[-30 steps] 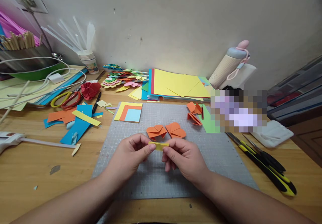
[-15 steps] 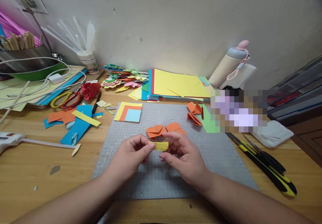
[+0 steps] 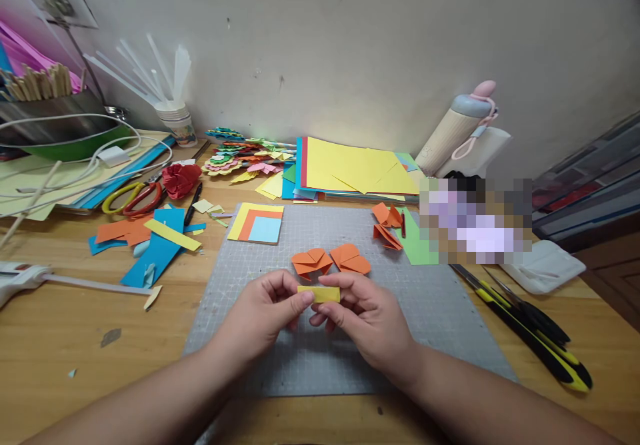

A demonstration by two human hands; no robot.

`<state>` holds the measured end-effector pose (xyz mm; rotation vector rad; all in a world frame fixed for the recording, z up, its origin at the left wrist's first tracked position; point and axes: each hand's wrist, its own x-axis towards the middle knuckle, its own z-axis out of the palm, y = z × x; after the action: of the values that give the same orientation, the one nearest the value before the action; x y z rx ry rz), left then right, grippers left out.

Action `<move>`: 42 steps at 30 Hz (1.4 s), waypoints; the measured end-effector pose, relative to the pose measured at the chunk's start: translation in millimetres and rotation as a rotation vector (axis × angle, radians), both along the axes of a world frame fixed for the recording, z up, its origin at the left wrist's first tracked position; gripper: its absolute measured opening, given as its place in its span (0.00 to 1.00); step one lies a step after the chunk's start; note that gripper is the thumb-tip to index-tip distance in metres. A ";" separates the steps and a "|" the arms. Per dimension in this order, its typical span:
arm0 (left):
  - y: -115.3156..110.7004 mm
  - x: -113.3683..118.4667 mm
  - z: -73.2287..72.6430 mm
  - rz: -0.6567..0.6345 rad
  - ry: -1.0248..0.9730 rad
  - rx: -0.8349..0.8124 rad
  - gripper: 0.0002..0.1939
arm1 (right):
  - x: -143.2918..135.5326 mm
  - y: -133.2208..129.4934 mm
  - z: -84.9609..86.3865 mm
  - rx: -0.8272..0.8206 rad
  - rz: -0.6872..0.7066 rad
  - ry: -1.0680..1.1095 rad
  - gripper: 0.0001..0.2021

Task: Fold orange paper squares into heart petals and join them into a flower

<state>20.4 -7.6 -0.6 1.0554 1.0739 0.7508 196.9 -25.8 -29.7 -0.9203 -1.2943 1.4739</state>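
Observation:
A small folded strip of yellow paper (image 3: 327,294) is held level above the cutting mat. My left hand (image 3: 270,305) pinches its left end, thumb across the front and fingers behind. At the other end my right hand (image 3: 367,312) grips it, index finger along the top edge and thumb just below. Just beyond the fingers, folded orange paper pieces (image 3: 350,259) lie on the grey cutting mat (image 3: 240,358). More folded orange pieces (image 3: 387,225) rest farther right, near a green paper sheet (image 3: 417,242).
Layered coloured squares (image 3: 265,228) sit at the mat's back left. Scissors (image 3: 143,198), paper scraps (image 3: 160,245) and a glue gun (image 3: 23,277) occupy the left. A utility knife (image 3: 530,335) lies right. Behind are a yellow paper stack (image 3: 350,165) and a bottle (image 3: 455,132).
My right hand's fingers have closed in from around the strip onto its right end. The yellow strip has shifted slightly right and down, and its front faces me more flatly.

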 end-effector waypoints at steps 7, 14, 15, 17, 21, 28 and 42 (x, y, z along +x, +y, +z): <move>-1.4 4.1 2.8 -0.002 -0.097 0.002 0.17 | -2.1 -0.9 1.8 -0.042 0.045 0.094 0.09; -0.9 2.7 8.5 0.033 0.036 0.045 0.13 | -2.9 4.0 7.3 -0.151 0.001 0.126 0.11; -1.0 2.7 9.5 0.042 0.046 0.046 0.13 | -2.8 4.6 7.6 -0.163 -0.005 0.131 0.11; -1.5 3.1 11.4 0.055 0.058 0.043 0.12 | -2.6 5.5 8.0 -0.180 -0.011 0.140 0.11; -2.3 4.3 14.6 0.070 0.075 0.040 0.11 | -2.8 6.1 8.6 -0.181 -0.006 0.144 0.11; -1.9 4.2 13.9 0.074 0.077 0.043 0.12 | -3.3 5.6 8.7 -0.162 -0.006 0.141 0.11; -6.1 4.1 10.0 0.039 0.153 0.218 0.12 | 0.8 9.7 9.4 -0.233 0.015 0.156 0.10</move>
<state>24.5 -13.8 9.4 1.2967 1.1641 0.8428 197.7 -16.2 -20.3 -0.9249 -1.0329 1.6987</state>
